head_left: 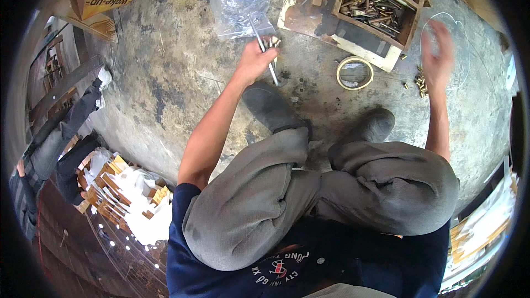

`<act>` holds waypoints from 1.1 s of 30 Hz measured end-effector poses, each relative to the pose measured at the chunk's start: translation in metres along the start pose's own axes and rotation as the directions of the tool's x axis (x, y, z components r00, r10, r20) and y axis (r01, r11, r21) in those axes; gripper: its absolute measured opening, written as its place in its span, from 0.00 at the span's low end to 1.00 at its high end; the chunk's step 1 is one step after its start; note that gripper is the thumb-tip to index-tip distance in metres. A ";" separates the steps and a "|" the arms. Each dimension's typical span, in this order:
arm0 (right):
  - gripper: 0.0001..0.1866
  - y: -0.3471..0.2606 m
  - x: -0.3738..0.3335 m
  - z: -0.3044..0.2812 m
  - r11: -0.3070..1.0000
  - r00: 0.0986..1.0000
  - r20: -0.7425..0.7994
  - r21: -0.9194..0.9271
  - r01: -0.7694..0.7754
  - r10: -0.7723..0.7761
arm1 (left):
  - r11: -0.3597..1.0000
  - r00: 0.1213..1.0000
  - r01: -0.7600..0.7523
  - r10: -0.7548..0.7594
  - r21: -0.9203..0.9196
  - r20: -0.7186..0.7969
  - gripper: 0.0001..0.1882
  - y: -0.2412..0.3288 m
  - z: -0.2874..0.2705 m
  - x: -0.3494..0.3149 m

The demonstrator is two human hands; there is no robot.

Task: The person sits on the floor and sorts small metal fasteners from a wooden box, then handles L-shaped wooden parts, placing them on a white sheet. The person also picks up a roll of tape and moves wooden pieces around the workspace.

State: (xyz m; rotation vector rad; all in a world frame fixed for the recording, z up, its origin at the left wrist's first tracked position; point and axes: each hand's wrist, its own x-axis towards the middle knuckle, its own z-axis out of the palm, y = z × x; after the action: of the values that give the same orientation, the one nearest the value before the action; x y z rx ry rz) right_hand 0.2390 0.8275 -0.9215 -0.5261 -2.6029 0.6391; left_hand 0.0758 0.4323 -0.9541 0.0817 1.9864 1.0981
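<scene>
Silver, a slim metal rod (pixel 255 28) lies clasped in my curled left hand (pixel 257 59), upper centre; my half-open right hand (pixel 440 58), any hold too blurred to tell, hangs near small brass cylinders (pixel 422 85), upper right, presumably heaped for reach.

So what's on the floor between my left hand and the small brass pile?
In the head view, a cream tape roll, then one loose brass piece beside the pile.

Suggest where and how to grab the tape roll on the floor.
I'd grip the tape roll by its near rim, pinching the ring wall inside and out. Come from above, on the wearer's side: it appears to lie flat, its centre is open, and the board sits close to its far edge.
</scene>
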 end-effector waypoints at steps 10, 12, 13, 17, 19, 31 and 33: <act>0.29 0.145 -0.204 -0.026 0.782 0.826 -0.268 -0.275 -0.559 0.496 | 0.906 0.994 -0.039 -0.008 0.421 0.109 0.24 0.045 -0.002 0.043; 0.27 0.121 -0.182 -0.010 0.717 0.821 -0.287 -0.400 -0.571 0.494 | 0.946 0.996 0.016 -0.042 0.323 0.074 0.22 0.029 -0.012 0.039; 0.26 0.122 -0.182 -0.007 0.725 0.837 -0.300 -0.418 -0.547 0.458 | 0.949 0.997 0.037 -0.058 0.315 0.058 0.22 0.025 -0.015 0.035; 0.28 0.125 -0.174 -0.011 0.857 0.880 -0.339 -0.280 -0.432 0.333 | 0.988 0.992 0.055 -0.070 0.143 0.104 0.21 0.016 -0.029 0.019; 0.27 0.118 -0.175 -0.022 0.751 0.849 -0.355 -0.409 -0.518 0.392 | 0.991 0.991 0.100 -0.106 0.087 0.075 0.22 0.015 -0.037 0.003; 0.24 0.121 -0.200 -0.005 0.854 0.868 -0.304 -0.229 -0.468 0.394 | 0.983 0.990 0.090 -0.071 0.157 -0.122 0.24 0.003 -0.029 -0.011; 0.24 0.107 -0.191 0.004 0.866 0.869 -0.300 -0.197 -0.459 0.393 | 0.986 0.991 0.056 -0.034 0.160 -0.132 0.23 -0.008 -0.029 -0.014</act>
State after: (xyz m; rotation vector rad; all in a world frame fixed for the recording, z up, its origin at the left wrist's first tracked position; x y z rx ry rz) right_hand 0.4263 0.8290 -1.0343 -1.2164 -2.3475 0.3230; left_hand 0.0672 0.4021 -0.9429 0.0531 2.1820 0.9302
